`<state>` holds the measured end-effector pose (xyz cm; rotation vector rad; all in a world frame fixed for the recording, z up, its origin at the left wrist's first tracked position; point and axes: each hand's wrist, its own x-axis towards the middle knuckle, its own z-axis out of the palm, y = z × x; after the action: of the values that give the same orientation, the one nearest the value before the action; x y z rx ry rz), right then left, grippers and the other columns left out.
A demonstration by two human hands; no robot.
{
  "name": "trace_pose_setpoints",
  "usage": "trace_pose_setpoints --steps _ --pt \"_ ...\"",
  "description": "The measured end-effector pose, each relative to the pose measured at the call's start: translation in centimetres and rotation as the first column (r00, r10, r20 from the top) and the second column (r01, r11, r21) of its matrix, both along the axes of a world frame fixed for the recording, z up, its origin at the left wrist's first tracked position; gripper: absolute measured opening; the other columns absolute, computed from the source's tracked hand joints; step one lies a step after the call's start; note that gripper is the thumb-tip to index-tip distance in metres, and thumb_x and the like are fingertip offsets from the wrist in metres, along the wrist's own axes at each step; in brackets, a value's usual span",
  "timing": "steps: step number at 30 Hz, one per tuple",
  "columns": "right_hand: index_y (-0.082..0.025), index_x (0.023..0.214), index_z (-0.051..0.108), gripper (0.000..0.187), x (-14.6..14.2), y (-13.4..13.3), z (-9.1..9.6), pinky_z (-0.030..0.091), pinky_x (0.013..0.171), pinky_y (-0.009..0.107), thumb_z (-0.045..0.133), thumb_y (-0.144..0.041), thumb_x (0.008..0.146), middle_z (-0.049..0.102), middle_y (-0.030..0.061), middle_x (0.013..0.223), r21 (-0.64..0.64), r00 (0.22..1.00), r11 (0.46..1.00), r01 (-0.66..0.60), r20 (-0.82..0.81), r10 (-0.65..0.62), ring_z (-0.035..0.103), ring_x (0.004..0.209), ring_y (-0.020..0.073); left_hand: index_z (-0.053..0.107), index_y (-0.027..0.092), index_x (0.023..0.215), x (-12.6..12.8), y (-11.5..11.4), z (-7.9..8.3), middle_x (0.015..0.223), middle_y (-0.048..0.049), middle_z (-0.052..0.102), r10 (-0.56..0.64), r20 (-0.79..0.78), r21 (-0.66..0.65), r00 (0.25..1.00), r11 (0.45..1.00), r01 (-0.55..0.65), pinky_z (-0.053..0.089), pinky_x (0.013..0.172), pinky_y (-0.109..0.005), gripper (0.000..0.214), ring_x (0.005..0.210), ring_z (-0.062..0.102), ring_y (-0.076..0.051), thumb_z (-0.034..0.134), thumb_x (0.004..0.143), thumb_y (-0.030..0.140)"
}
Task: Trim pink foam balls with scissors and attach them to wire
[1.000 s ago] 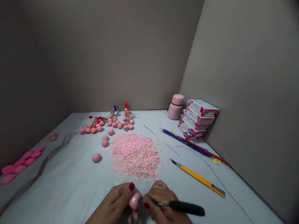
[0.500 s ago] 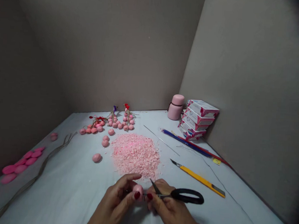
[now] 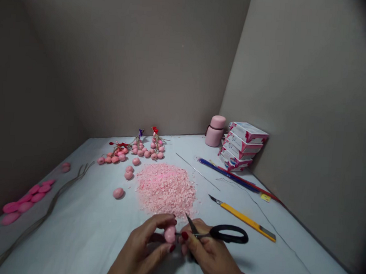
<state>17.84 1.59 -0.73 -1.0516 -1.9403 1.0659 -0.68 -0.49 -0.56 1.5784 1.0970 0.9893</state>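
Observation:
My left hand (image 3: 147, 245) pinches a small pink ball (image 3: 170, 234) between thumb and fingers, low in the middle of the view. My right hand (image 3: 208, 251) is closed around a pair of black-handled scissors (image 3: 229, 233) with the blades apart. One blade points up and away, while the other reaches left to the ball's side; whether its tip is inside the ball I cannot tell. Just beyond both hands lies a heap of pale pink shavings (image 3: 166, 190).
Loose pink balls (image 3: 118, 193) and tied ball bunches (image 3: 147, 151) lie left and behind. Pink oval pieces (image 3: 25, 207) and twine (image 3: 53, 203) are far left. At right are a yellow craft knife (image 3: 243, 217), a metal rod (image 3: 197, 171), thin wire (image 3: 265, 216), stacked boxes (image 3: 243, 145) and a pink flask (image 3: 215, 131).
The pink ball has turned in my left fingers, and the left thumb has dropped lower on it. The scissors have tilted slightly, with their handle a little higher.

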Motion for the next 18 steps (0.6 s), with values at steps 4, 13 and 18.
trace_pose_setpoints --steps 4,13,18 --pt "-0.021 0.065 0.054 0.044 0.05 0.04 0.28 0.04 0.073 0.03 0.031 -0.045 0.094 0.057 0.0019 0.07 0.046 0.999 0.998 -0.038 0.027 0.037 0.052 0.073 0.0168 0.052 0.026 0.11 0.07 -0.1 0.37 0.085 -0.0007 0.06 -0.009 -0.009 -0.043 1.0 0.999 0.008 0.047 0.07 -0.026 0.025 0.077 0.058 -0.015 0.045 0.09 0.039" --pt "-0.021 0.067 0.054 0.046 0.08 0.06 0.15 0.041 0.072 0.03 0.028 -0.046 0.095 0.058 0.0026 0.071 0.075 0.999 0.997 -0.032 0.028 0.03 0.053 0.075 0.0171 0.054 0.026 0.107 0.31 -0.03 0.6 0.103 -0.005 0.056 0.004 0.037 -0.039 0.999 0.999 -0.003 0.046 0.069 -0.025 0.03 0.084 0.055 -0.017 0.057 0.082 0.042" --pt "-0.02 0.068 0.055 0.046 0.15 0.15 -0.01 0.04 0.069 0.027 0.031 -0.051 0.093 0.056 0.0023 0.07 0.045 0.998 0.997 -0.057 0.039 0.055 0.051 0.072 0.0161 0.057 0.023 0.103 0.34 0.04 0.17 0.075 0.0 0.057 -0.008 0.051 -0.135 0.999 0.991 0.015 0.044 0.062 -0.025 0.032 0.066 0.053 -0.014 0.043 0.088 0.048"
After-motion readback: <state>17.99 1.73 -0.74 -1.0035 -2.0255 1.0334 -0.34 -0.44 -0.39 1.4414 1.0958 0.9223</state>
